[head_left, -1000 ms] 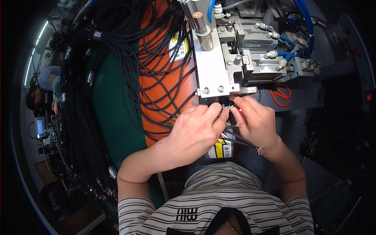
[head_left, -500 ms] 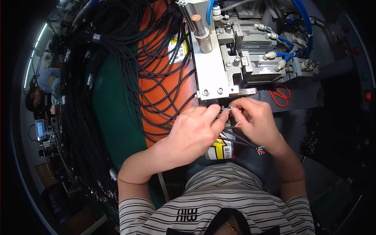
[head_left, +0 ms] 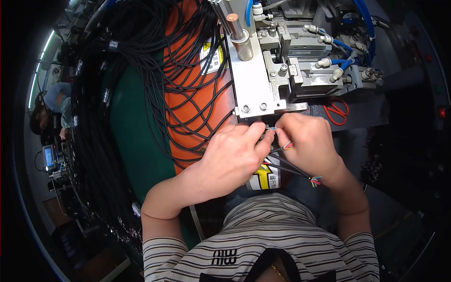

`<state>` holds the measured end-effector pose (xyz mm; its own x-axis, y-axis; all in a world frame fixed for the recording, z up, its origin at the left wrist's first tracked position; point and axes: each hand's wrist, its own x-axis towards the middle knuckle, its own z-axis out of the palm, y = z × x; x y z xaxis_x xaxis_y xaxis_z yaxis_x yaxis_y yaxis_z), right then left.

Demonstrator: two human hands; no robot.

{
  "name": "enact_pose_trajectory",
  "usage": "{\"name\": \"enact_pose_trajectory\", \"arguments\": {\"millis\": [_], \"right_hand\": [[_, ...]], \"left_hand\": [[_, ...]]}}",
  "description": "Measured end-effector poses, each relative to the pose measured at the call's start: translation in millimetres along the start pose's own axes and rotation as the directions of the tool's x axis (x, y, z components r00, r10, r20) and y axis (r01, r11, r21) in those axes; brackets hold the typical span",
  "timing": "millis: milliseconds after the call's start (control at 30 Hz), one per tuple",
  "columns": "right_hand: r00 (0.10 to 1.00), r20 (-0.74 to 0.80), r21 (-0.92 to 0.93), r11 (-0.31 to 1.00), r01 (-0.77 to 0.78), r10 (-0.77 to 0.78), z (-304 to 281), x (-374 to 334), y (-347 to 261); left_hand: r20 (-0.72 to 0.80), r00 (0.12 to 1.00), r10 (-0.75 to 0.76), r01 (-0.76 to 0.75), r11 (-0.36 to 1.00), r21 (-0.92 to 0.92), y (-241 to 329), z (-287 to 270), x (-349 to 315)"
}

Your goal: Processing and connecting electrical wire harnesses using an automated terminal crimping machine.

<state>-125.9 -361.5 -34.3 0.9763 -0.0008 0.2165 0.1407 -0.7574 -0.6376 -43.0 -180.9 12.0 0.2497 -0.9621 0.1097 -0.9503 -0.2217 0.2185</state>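
In front of the machine head, my left hand [head_left: 235, 155] is closed, thumb and forefinger pinching a black cable near its end. Thin coloured wires [head_left: 271, 128] stick out between my two hands. My right hand [head_left: 307, 141] is closed too, its thumb and forefinger meeting at those wires. Below the hands, other black cables [head_left: 291, 168] run to the right, one ending in a fan of coloured wires [head_left: 314, 181]. A further bared end [head_left: 287, 146] shows beside my right palm. The fingertips partly hide the wires.
A metal machine plate [head_left: 252, 89] with bolts stands just beyond my hands, with air cylinders and blue hoses [head_left: 350, 61] to its right. Red-handled scissors [head_left: 336, 112] lie right of it. Many black cables [head_left: 155, 61] cover the orange surface [head_left: 181, 105]. Another person [head_left: 56, 101] is far left.
My right hand has shifted slightly up and its fingers have curled more over the wires. My left hand stays almost where it was.
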Motion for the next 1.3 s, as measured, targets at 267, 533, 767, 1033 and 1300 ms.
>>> {"name": "enact_pose_trajectory", "arguments": {"millis": [267, 533, 767, 1033, 1300], "right_hand": [[0.89, 0.109, 0.888, 0.358, -0.288, 0.443, 38, -25, 6], [0.805, 0.308, 0.929, 0.024, -0.37, 0.507, 35, -23, 0], [0.841, 0.173, 0.976, 0.022, -0.214, 0.513, 44, -29, -11], [0.876, 0.008, 0.945, 0.282, -0.164, 0.482, 48, -30, -12], [0.87, -0.017, 0.942, 0.3, -0.151, 0.492, 50, -30, -9]], "left_hand": [[-0.027, 1.0, -0.001, -0.001, 0.997, -0.077, -8, 8, -9], [-0.02, 1.0, 0.015, -0.016, 0.999, -0.05, -6, 7, -9], [-0.031, 0.999, 0.022, -0.023, 0.999, -0.032, -6, 8, -9], [-0.039, 0.999, 0.022, -0.023, 0.999, -0.037, -6, 7, -9], [-0.003, 1.0, 0.002, -0.002, 0.999, -0.032, -3, 6, -10]]}}
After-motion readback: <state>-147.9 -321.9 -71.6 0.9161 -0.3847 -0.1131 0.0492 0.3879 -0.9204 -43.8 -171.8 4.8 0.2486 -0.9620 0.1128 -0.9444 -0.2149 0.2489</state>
